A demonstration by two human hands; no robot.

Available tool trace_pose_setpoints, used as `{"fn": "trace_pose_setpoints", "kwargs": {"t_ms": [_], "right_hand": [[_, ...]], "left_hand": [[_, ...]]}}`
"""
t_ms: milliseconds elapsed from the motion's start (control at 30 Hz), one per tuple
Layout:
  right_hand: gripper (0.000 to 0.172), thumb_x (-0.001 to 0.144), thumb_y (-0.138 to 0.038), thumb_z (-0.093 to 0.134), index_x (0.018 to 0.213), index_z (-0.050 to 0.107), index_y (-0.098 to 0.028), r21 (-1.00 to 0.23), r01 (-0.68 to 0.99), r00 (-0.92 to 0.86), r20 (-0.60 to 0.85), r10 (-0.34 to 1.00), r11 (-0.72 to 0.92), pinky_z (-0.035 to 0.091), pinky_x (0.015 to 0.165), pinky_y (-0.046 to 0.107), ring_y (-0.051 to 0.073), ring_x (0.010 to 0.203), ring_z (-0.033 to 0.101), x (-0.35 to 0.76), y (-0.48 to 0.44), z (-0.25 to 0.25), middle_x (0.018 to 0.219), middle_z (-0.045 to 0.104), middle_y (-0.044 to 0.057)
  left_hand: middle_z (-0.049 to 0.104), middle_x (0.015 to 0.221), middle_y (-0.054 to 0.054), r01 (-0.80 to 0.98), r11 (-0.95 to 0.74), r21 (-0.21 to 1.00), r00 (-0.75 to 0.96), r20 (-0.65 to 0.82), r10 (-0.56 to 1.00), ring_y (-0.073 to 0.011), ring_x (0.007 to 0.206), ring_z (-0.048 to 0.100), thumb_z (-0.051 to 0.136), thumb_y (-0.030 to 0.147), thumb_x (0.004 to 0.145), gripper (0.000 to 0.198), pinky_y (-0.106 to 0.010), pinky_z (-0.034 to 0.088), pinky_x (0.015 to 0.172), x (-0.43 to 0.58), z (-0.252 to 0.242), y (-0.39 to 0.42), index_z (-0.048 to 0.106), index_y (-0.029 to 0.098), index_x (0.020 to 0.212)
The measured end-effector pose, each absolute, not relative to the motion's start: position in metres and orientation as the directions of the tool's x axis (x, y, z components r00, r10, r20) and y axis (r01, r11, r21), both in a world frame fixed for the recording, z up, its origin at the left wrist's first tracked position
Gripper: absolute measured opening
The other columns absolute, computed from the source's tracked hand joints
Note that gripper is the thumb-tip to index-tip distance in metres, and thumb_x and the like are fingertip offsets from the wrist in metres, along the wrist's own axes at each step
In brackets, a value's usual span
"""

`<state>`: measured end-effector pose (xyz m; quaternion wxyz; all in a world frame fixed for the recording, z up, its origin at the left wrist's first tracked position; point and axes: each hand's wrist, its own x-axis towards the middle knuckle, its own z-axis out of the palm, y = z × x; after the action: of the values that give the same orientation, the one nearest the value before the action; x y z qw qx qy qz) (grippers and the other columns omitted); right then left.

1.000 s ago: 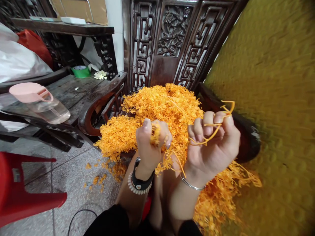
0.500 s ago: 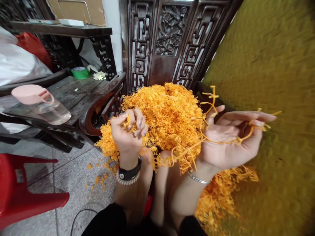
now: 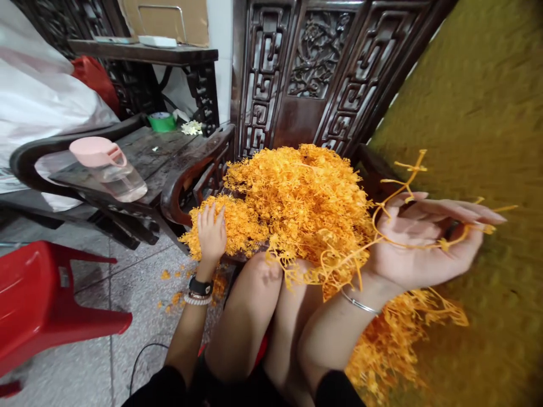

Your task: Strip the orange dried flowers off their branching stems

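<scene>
A tall heap of thin, branching orange plastic pieces (image 3: pixel 303 195) is piled in front of my knees. My left hand (image 3: pixel 211 232) rests palm down, fingers stretched, on a lower heap of small orange pieces (image 3: pixel 246 226) at its left side. To the right, my right hand (image 3: pixel 419 243) is palm up with the thumb pressed to the fingers. They pinch a long branched orange plastic strand (image 3: pixel 407 183), which crosses the palm and trails left toward the heap. Its far end lies over my knee among other strands.
More orange strands (image 3: pixel 386 345) lie low on the right, beside a mustard-coloured textured surface (image 3: pixel 475 113). A red plastic stool (image 3: pixel 38 305) stands at left. A pink-lidded bottle (image 3: pixel 112 169) and green tape roll (image 3: pixel 161 121) are on the dark wooden chair (image 3: pixel 161 150). Orange bits litter the floor.
My left hand has gone from a closed grip holding orange bits to lying flat on the left heap. The right hand keeps its strand. The whole view has shifted, so things sit further right.
</scene>
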<state>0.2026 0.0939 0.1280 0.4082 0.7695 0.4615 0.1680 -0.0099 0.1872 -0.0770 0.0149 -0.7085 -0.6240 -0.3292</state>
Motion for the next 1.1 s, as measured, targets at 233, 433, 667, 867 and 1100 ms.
{"fn": "trace_pose_setpoints", "kwargs": {"t_ms": [233,433,667,867,1100], "right_hand": [[0.016,0.078,-0.016,0.05,0.075,0.065,-0.021,0.604,-0.747,0.494,0.223,0.84,0.28,0.045,0.089,0.045,0.014,0.08,0.069,0.234,0.09,0.115,0.075,0.061,-0.006],[0.025,0.091,-0.021,0.033,0.078,0.053,-0.017,0.026,-0.815,0.533,0.429,0.73,0.579,0.051,0.081,0.037,0.012,0.066,0.061,0.237,0.095,0.108,0.073,0.056,-0.003],[0.023,0.09,-0.025,0.034,0.075,0.05,-0.017,-0.071,-0.742,0.514,0.579,0.633,0.667,0.052,0.077,0.035,0.009,0.062,0.06,0.232,0.107,0.103,0.072,0.061,-0.003],[0.029,0.089,-0.028,0.025,0.072,0.047,-0.018,0.179,-0.892,0.434,0.595,0.676,0.415,0.046,0.071,0.039,0.004,0.045,0.045,0.237,0.106,0.102,0.061,0.056,-0.003],[0.052,0.092,-0.032,0.018,0.058,0.055,-0.018,0.671,-0.713,0.513,0.301,0.804,0.203,0.042,0.054,0.027,0.005,0.041,0.051,0.216,0.096,0.118,0.045,0.042,-0.006]], "left_hand": [[0.021,0.154,-0.008,0.893,-0.272,0.359,0.126,0.381,0.916,-0.0309,0.143,0.012,0.04,0.048,0.089,0.061,-0.06,-0.005,0.111,-0.014,-0.074,0.173,0.028,0.025,0.144],[0.029,0.151,-0.005,0.8,-0.262,0.54,-0.003,0.44,0.898,-0.0354,0.142,0.009,0.054,0.053,0.08,0.057,-0.064,-0.009,0.108,-0.013,-0.03,0.152,0.049,0.03,0.132],[0.057,0.129,-0.007,0.114,-0.433,0.894,0.118,0.421,0.899,-0.0204,0.122,0.05,0.037,0.047,0.091,0.043,-0.042,0.036,0.106,0.039,0.042,0.108,0.053,0.023,0.124],[0.058,0.127,-0.01,0.2,-0.571,0.796,0.655,0.325,0.682,-0.024,0.116,0.053,0.056,0.051,0.08,0.056,-0.041,0.037,0.102,0.078,0.076,0.118,0.05,0.022,0.128],[0.053,0.069,0.001,-0.149,-0.327,0.933,0.754,0.321,0.573,-0.0111,0.067,0.051,0.043,0.039,0.09,0.03,-0.024,0.041,0.065,0.1,0.057,0.123,0.054,0.017,0.073]]}}
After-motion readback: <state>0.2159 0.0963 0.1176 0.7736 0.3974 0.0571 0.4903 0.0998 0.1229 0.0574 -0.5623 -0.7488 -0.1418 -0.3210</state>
